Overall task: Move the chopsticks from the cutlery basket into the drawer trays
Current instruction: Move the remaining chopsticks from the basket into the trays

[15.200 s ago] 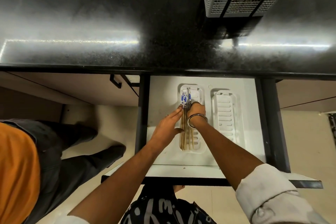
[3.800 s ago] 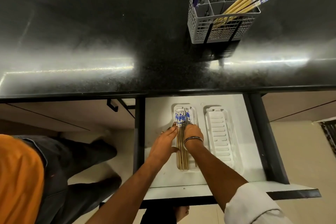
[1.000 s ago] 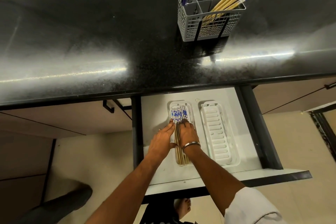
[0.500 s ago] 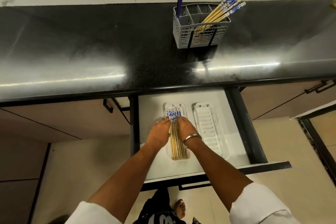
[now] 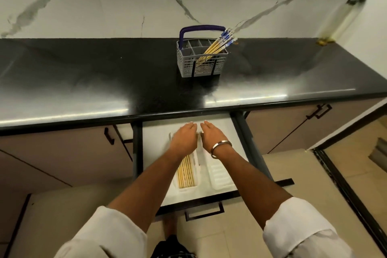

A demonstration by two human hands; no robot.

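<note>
Both hands hang flat and empty over the open drawer: the left hand with fingers loosely spread above the far end of the left white slotted plastic tray, the right hand, a metal bangle on its wrist, just beside it over the gap toward the right white slotted tray. A row of pale bamboo chopsticks lies lengthwise in the left tray; the right tray looks bare. A second bundle of bamboo chopsticks with blue-patterned tops leans in the right rear compartment of the grey plastic cutlery basket, which stands on the glossy black stone counter well apart from the hands.

The next step is likely a reach up for that bundle. It calls for gathering the sticks near their patterned tops, lifting clear of the basket's dark blue handle, then laying them flat, tops aligned, in the bare tray. The counter edge overhangs the drawer's back, so the hands must clear it going up.
</note>
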